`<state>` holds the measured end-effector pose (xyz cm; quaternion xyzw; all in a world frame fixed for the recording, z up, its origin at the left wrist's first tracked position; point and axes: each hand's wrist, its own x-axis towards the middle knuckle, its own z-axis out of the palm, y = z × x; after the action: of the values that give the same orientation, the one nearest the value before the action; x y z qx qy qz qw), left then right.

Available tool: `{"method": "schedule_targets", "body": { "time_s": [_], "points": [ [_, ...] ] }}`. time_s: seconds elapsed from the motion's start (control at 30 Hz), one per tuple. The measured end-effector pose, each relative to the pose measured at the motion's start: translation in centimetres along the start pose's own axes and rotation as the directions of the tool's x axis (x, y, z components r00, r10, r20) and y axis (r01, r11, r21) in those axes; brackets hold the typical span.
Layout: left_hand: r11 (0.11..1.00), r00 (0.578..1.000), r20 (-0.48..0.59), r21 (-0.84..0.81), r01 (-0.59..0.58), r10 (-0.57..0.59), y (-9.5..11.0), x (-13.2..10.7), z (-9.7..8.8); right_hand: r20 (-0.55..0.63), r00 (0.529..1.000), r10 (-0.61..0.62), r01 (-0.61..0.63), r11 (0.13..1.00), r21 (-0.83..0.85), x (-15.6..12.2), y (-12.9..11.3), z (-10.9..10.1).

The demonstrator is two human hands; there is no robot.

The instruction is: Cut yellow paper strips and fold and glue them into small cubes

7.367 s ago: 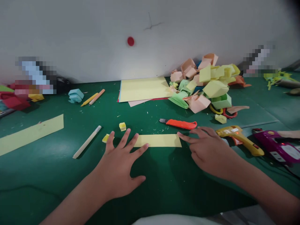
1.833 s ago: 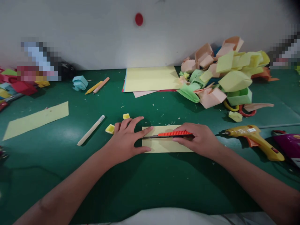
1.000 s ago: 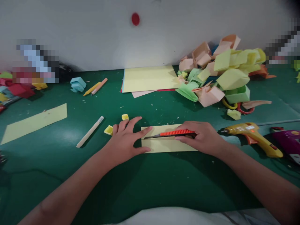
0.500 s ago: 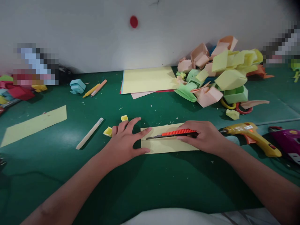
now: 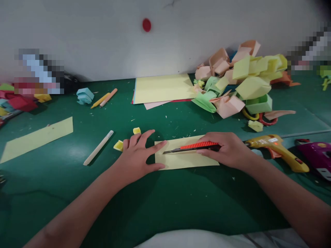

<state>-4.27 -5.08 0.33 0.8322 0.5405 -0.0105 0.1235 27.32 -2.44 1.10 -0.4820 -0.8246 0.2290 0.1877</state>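
Note:
A pale yellow paper strip [image 5: 186, 162] lies flat on the green tabletop in front of me. My left hand [image 5: 137, 151] is open, fingers spread, with the index fingertip and thumb resting on the strip's left end. My right hand [image 5: 226, 150] grips a red and black utility knife [image 5: 199, 146] over the strip's right part. The knife's blade points left, its tip at or just over the paper near my left index finger. Two small folded yellow paper pieces, one nearer [image 5: 118, 145] and one farther [image 5: 137, 131], sit beside my left hand.
Left of my hand lie a rolled paper stick [image 5: 98, 148] and another yellow strip [image 5: 38, 138]. Stacked paper sheets [image 5: 162, 89] rest by the wall. Folded paper shapes [image 5: 230, 105] are heaped at the back right, near scissors handles [image 5: 269, 121]. A yellow glue gun [image 5: 281, 150] lies beside my right wrist.
My right hand has drawn the knife slightly to the right along the strip. My left hand stays in place on the paper.

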Motion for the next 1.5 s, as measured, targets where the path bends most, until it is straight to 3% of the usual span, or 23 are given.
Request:
{"method": "schedule_targets", "body": {
  "time_s": [1.5],
  "points": [
    [1.000, 1.000, -0.008, 0.020, -0.006, 0.006, 0.1, -0.2, -0.1, 0.044, 0.999, 0.026, -0.024, 0.998, -0.051, -0.5, 1.5, -2.6]
  ]
}}
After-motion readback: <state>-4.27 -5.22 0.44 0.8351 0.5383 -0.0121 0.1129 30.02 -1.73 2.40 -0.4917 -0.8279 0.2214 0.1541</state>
